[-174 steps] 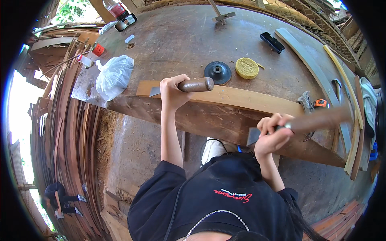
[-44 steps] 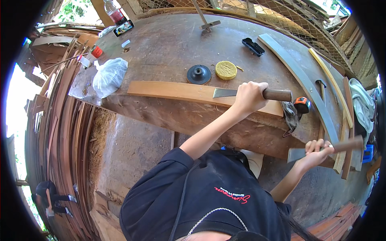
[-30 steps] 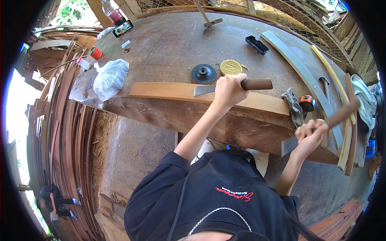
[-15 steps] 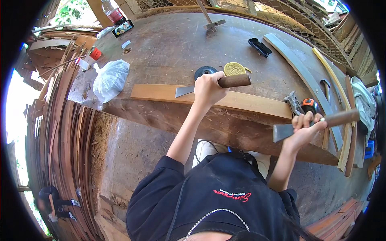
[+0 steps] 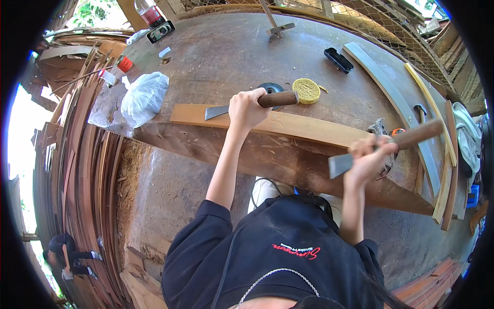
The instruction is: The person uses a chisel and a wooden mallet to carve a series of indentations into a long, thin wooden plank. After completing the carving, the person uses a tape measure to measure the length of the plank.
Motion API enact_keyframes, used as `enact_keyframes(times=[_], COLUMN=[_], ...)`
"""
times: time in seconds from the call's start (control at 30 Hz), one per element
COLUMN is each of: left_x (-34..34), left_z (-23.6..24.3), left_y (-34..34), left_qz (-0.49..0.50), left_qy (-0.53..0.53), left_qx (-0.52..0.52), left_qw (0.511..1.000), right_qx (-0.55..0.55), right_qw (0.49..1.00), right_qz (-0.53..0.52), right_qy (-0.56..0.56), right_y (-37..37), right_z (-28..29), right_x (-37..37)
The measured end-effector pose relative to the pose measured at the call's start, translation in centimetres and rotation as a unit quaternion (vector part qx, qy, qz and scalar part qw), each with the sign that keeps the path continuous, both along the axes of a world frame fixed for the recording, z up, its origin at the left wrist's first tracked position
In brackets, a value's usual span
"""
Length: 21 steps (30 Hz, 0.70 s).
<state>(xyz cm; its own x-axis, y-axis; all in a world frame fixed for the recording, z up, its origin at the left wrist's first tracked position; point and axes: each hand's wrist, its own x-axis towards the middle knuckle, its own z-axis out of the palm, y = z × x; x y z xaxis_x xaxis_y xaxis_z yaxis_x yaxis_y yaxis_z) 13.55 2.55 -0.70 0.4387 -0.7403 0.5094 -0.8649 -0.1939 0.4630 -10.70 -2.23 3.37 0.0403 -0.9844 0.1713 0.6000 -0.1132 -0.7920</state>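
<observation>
My left hand [image 5: 247,110] grips a wooden-handled tool [image 5: 280,99] with a flat steel blade, held over the pale-brown plank [image 5: 303,125] lying along the bench's front edge. My right hand [image 5: 368,159] is wrapped round a second wooden-handled tool [image 5: 417,133] with a wide metal blade [image 5: 339,165], to the right and lower, partly blurred by motion. A black rubber disc [image 5: 270,86], partly hidden behind the left tool, and a yellow round pad [image 5: 306,90] lie just behind the plank. A grey cloth [image 5: 377,125] and orange tape measure [image 5: 396,131] are beside its right end.
The bench [image 5: 231,56] bears a plastic bag [image 5: 144,100], cans, a bottle, phone, black case [image 5: 337,59], hammer [image 5: 422,114] and long strips [image 5: 391,82]. Timber stacks [image 5: 77,170] stand at left, where another person [image 5: 72,257] crouches. Wire mesh borders the back.
My left hand has moved leftward along the plank with its tool. My right hand with its tool has also shifted left and higher, its handle swinging.
</observation>
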Motion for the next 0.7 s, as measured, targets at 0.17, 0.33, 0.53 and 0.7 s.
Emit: enact_keyframes(times=[0.17, 0.33, 0.53, 0.7], left_x=[1.5, 6.3, -7.6, -21.9], left_z=[0.0, 2.8, 6.8, 5.4], left_y=[0.5, 3.6, -1.7, -7.6], left_qz=[0.0, 0.145, -0.092, -0.278], left_qy=[-0.025, -0.063, 0.083, 0.022], left_qx=[-0.036, -0.107, -0.218, -0.124], left_qw=[0.999, 0.982, 0.968, 0.952], right_qx=[0.02, 0.107, 0.115, 0.053], right_qw=[0.899, 0.947, 0.967, 0.981], right_qz=[0.278, 0.189, 0.045, -0.05], right_qy=[0.339, 0.238, 0.223, 0.181], right_y=[3.6, 1.5, -1.0, -1.6], right_z=[-6.3, -5.8, -3.2, -1.6], right_x=[3.8, -0.7, -8.2, -14.6])
